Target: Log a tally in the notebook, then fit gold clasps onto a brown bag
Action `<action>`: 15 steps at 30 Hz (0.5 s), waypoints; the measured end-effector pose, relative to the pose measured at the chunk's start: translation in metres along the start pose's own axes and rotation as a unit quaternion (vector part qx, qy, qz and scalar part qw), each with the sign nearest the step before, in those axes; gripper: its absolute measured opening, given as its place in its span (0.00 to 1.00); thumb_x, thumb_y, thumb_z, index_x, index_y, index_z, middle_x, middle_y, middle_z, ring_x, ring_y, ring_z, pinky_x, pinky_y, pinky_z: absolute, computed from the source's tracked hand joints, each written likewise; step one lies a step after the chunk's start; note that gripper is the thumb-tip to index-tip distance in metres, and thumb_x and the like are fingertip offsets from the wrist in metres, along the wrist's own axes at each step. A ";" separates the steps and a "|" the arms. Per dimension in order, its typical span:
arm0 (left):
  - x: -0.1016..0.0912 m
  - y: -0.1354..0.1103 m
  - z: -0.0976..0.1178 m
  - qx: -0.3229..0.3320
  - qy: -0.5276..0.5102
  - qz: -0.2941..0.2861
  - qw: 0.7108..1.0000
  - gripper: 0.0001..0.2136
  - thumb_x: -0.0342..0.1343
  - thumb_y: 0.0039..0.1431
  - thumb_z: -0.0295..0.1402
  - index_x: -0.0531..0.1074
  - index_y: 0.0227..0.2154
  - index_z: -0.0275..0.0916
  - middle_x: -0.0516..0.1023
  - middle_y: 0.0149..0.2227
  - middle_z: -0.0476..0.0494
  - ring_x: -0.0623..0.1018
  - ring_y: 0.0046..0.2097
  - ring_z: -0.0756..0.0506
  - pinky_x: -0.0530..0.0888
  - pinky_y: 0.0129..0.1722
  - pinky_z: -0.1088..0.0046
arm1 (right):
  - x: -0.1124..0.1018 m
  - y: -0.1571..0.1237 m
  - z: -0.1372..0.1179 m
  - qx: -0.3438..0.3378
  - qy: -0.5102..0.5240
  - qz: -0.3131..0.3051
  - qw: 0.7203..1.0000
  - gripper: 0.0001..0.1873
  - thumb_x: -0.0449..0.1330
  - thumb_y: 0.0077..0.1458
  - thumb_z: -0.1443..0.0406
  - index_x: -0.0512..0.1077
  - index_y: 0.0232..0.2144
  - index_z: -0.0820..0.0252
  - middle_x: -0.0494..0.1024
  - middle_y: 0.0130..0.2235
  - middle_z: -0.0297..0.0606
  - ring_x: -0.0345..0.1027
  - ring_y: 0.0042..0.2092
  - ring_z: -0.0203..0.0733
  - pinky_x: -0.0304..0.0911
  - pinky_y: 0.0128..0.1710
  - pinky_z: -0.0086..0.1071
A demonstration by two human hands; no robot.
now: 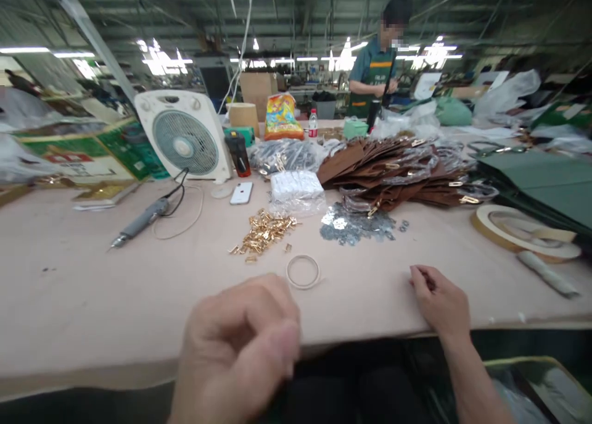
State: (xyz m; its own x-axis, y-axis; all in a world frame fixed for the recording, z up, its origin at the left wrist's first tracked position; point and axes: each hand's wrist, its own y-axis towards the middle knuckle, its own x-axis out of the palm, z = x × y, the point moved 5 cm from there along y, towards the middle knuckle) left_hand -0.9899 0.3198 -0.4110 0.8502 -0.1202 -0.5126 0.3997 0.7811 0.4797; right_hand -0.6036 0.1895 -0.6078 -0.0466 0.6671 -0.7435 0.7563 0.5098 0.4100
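My left hand (243,344) is raised close to the camera above the table's front edge, its fingers curled in towards the thumb. No object shows in it. Resting on the tabletop at the right, my right hand (439,300) is loosely closed, with nothing visible in it. Just beyond my left hand lies a small roll of narrow pale tape (303,271). A pile of gold-coloured metal fittings (266,232) is spread further back. Flat silvery metal pieces (356,223) form another pile to its right. Neither hand touches these things.
Brown strap-like pieces with gold hardware (370,171) are heaped behind the piles. A corded grey hand tool (139,223), a white fan (182,134) and a phone (241,193) stand or lie left. Wide tape rolls (485,226) lie right. A person (377,72) stands across the table.
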 end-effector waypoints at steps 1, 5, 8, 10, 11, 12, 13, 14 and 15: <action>-0.008 0.010 -0.014 -0.004 -0.051 0.004 0.999 0.25 0.49 0.71 0.46 0.65 0.17 0.43 0.66 0.18 0.48 0.70 0.24 0.47 0.73 0.25 0.69 | 0.000 0.001 0.000 0.000 0.003 -0.002 1.000 0.18 0.57 0.60 0.49 0.80 0.40 0.51 0.86 0.36 0.37 0.80 0.36 0.50 0.67 0.36 0.37; 0.007 0.013 -0.077 -0.071 -0.042 -0.020 0.996 0.14 0.59 0.69 0.39 0.74 0.27 0.40 0.77 0.29 0.48 0.76 0.32 0.47 0.74 0.33 0.71 | 0.003 0.001 -0.002 -0.002 0.001 -0.001 1.000 0.19 0.57 0.58 0.47 0.79 0.39 0.49 0.85 0.36 0.39 0.80 0.36 0.54 0.68 0.34 0.40; 0.044 0.000 -0.100 -0.036 0.001 -0.068 0.997 0.05 0.64 0.64 0.33 0.78 0.42 0.42 0.81 0.45 0.44 0.79 0.48 0.42 0.77 0.48 0.65 | 0.003 -0.002 -0.005 0.003 -0.008 -0.006 1.000 0.19 0.57 0.58 0.46 0.79 0.39 0.49 0.85 0.36 0.38 0.81 0.37 0.55 0.69 0.35 0.41; 0.067 -0.006 -0.105 -0.013 0.025 -0.100 0.995 0.15 0.68 0.60 0.29 0.76 0.50 0.42 0.80 0.52 0.42 0.76 0.56 0.39 0.75 0.58 0.58 | 0.001 -0.003 -0.007 0.006 -0.006 -0.015 1.000 0.19 0.57 0.58 0.46 0.78 0.39 0.49 0.85 0.36 0.38 0.81 0.38 0.56 0.69 0.37 0.43; 0.078 -0.007 -0.106 -0.004 0.034 -0.117 0.993 0.19 0.69 0.58 0.28 0.75 0.51 0.42 0.79 0.54 0.41 0.75 0.58 0.38 0.73 0.61 0.57 | 0.000 -0.003 -0.008 0.008 -0.003 -0.020 1.000 0.19 0.57 0.58 0.46 0.78 0.39 0.49 0.85 0.35 0.38 0.81 0.38 0.56 0.69 0.38 0.43; 0.087 -0.008 -0.106 0.002 0.044 -0.133 0.990 0.21 0.70 0.57 0.27 0.75 0.52 0.42 0.78 0.55 0.41 0.74 0.59 0.37 0.72 0.62 0.56 | -0.001 -0.003 -0.008 0.011 0.002 -0.027 1.000 0.19 0.57 0.58 0.46 0.78 0.39 0.49 0.85 0.35 0.38 0.81 0.38 0.57 0.69 0.38 0.44; 0.096 -0.008 -0.106 0.007 0.056 -0.147 0.988 0.21 0.70 0.57 0.27 0.75 0.53 0.42 0.78 0.55 0.41 0.73 0.60 0.37 0.72 0.62 0.56 | -0.003 -0.003 -0.009 0.015 0.009 -0.035 0.999 0.19 0.57 0.58 0.46 0.78 0.39 0.49 0.85 0.35 0.38 0.81 0.39 0.57 0.69 0.39 0.44; 0.103 -0.008 -0.105 0.011 0.069 -0.156 0.985 0.20 0.69 0.58 0.27 0.75 0.52 0.43 0.78 0.55 0.42 0.73 0.60 0.37 0.71 0.62 0.56 | -0.005 -0.003 -0.009 0.020 0.018 -0.045 0.999 0.19 0.57 0.58 0.46 0.78 0.39 0.48 0.85 0.35 0.38 0.81 0.39 0.58 0.70 0.39 0.45; 0.110 -0.008 -0.105 0.013 0.087 -0.157 0.984 0.17 0.68 0.60 0.27 0.75 0.50 0.43 0.78 0.54 0.42 0.73 0.60 0.37 0.71 0.62 0.56 | -0.006 -0.003 -0.008 0.026 0.028 -0.055 0.998 0.19 0.57 0.58 0.45 0.78 0.40 0.48 0.85 0.36 0.37 0.81 0.40 0.58 0.70 0.40 0.45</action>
State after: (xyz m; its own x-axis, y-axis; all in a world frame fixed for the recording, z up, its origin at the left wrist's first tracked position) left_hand -0.9359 0.3641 -0.5458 0.6134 -0.2449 -0.7509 0.6434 0.7063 0.2952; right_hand -0.6105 0.1883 -0.5999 -0.1660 0.6389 -0.7511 0.7778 0.5531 0.2986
